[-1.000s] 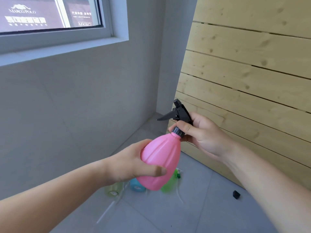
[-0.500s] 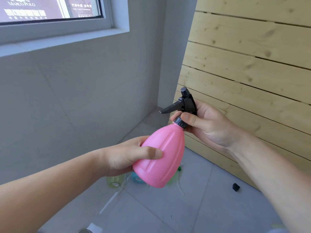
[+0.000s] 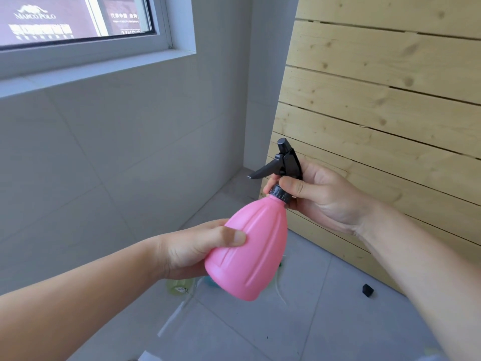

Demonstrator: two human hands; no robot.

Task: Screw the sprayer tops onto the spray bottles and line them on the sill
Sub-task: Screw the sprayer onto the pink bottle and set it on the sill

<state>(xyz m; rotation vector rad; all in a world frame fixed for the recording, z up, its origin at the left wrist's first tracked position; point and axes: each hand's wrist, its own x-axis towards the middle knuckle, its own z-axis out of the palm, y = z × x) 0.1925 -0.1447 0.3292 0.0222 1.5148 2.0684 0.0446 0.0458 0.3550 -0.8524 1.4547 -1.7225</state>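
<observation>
Through the window (image 3: 78, 19) at upper left, a dark maroon sign (image 3: 39, 22) outside carries white lettering. Its top line reads "MARCO POLO" in small capitals beneath a white emblem too small to make out. Under that sits a row of larger white characters, blurred and not readable. To the right, past the window's upright bar, a second dark panel (image 3: 122, 18) shows a line of small white characters, also unreadable, and lower down part of a word in capitals, cut off by the frame, that seems to begin "MKB". The pink bottle (image 3: 250, 254) and black sprayer (image 3: 285, 162) bear no readable label.
</observation>
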